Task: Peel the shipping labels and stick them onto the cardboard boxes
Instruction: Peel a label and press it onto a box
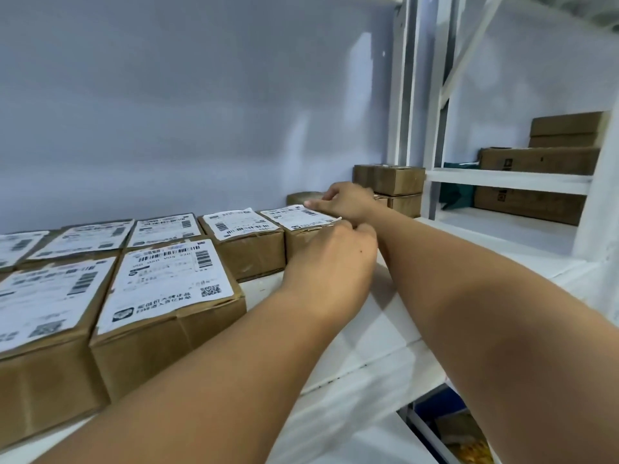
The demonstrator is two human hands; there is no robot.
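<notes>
Between the hands I saw a white barcoded label (298, 217) on a brown box (298, 244); the left hand (335, 259) pinched its corner, about the right hand (348, 199) I could not tell.

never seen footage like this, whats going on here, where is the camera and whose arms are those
There is no machine here. There is only one picture, taken by a camera worn on a person's head and looking forward and down, so the two bare arms belong to the wearer.

Brown cardboard boxes stand in rows on a white shelf, and each one in the rows carries a white shipping label on top. Both hands reach to the box at the right end of the back row. The right hand rests a fingertip on the far edge of that box's label. The left hand is at the label's near corner, but its fingers are hidden behind the hand, so its grip is unclear.

Two plain boxes are stacked behind, and more sit on a rack to the right.
</notes>
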